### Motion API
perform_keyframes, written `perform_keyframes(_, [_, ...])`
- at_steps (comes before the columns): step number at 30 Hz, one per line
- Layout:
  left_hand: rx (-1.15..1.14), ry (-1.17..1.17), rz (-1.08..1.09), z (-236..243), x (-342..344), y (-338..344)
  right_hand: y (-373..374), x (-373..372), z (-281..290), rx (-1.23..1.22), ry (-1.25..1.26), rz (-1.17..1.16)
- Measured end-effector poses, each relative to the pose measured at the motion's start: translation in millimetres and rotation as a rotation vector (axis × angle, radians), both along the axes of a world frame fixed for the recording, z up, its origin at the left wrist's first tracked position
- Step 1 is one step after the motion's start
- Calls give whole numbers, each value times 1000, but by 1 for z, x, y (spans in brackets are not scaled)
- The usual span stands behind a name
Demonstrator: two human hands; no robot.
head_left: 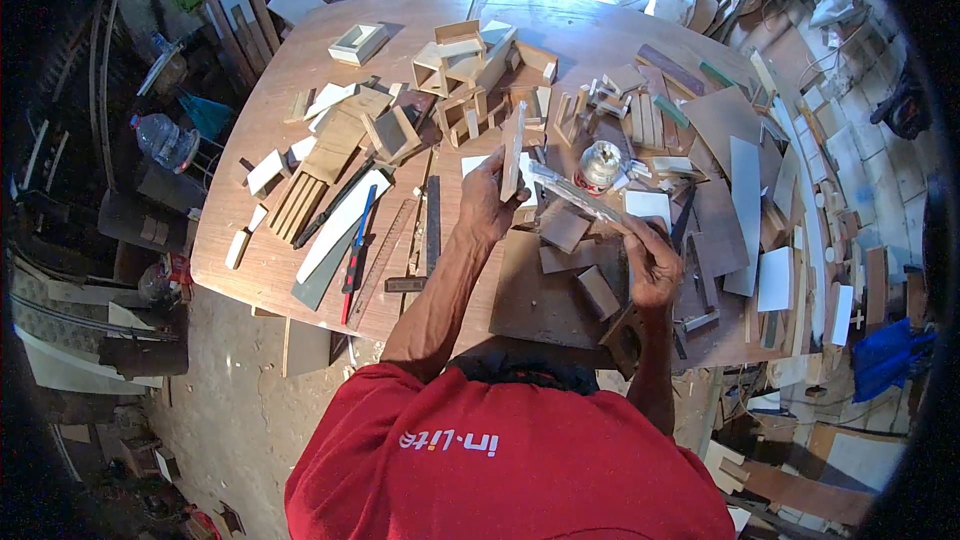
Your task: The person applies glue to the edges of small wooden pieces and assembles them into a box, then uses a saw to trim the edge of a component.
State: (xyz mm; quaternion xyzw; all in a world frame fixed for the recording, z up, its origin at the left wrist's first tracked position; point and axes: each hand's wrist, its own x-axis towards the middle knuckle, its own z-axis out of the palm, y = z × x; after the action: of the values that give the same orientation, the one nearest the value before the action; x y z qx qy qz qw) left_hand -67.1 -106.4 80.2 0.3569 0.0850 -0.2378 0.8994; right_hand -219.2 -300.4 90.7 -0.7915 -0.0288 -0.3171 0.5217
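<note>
Over the middle of the wooden table, my left hand (485,202) is closed around a thin flat piece of wood (514,152) held on edge. My right hand (653,262) grips one end of a flat stick (575,192) smeared with something whitish. The stick's far tip points left, close to the wood piece; whether they touch I cannot tell. Just beyond the stick stands an uncapped glass jar (600,164) with whitish residue inside. Small wood blocks (597,292) lie below my right hand.
Wooden boxes (460,55) and offcuts crowd the far side of the table (260,285). On the left lie a blue-and-red hand tool (356,255), a ruler (384,262) and a hammer-like tool (406,284). Boards (742,210) cover the right side. A plastic bottle (165,142) stands off the left edge.
</note>
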Motion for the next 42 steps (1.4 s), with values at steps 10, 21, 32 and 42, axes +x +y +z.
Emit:
perform_keyframes(10, [-105, 69, -62, 8, -13, -7, 1, 22, -5, 184, 91, -37])
perform_keyframes(21, [-50, 12, -106, 6, -27, -5, -13, 38, 3, -109, 159, -293])
perform_keyframes(32, [-12, 55, -2, 1, -4, -4, -10, -5, 3, -12, 96, 172])
perform_keyframes(42, [-93, 85, -8, 2, -5, -10, 17, 5, -19, 118, 65, -59])
